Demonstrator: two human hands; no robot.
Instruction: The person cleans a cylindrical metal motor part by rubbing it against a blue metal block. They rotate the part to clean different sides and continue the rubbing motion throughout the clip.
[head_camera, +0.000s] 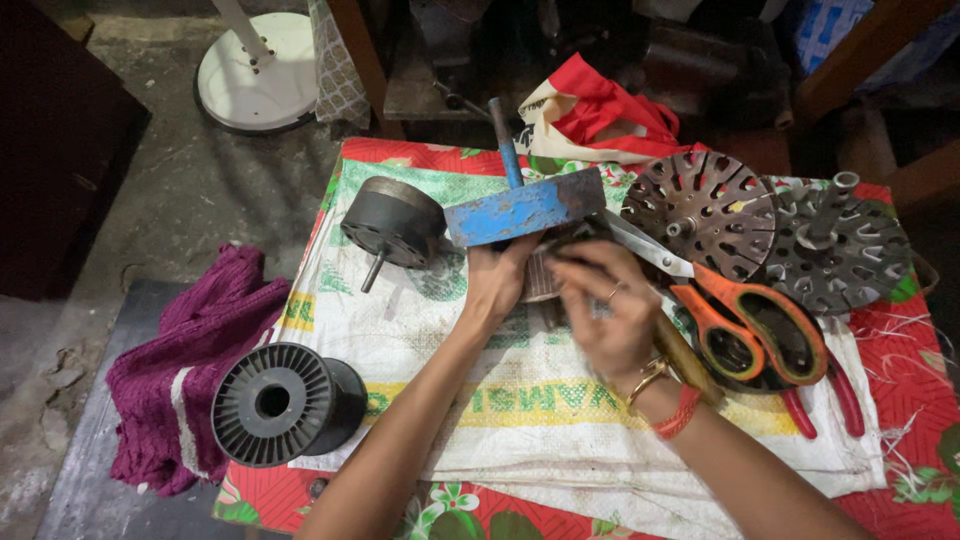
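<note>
Repair workshop: motor end plates, spool (scissors too)

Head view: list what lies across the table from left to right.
Purple cloth → black spool → dark motor rotor → blue metal block → orange-handled scissors → slotted grey end cover.

both forearms enter from the lower edge and converge toward the centre. left hand: arm extended straight, wrist level, palm turned inward, fingers reaching forward and curled, tips hidden from view. right hand: blurred, wrist bent, fingers curled and pointing toward the left hand, a ring on one finger. gold bangle and red thread band sit at the right wrist. the two hands are just beside each other, nearly touching. grip state of either hand not discernible.
</note>
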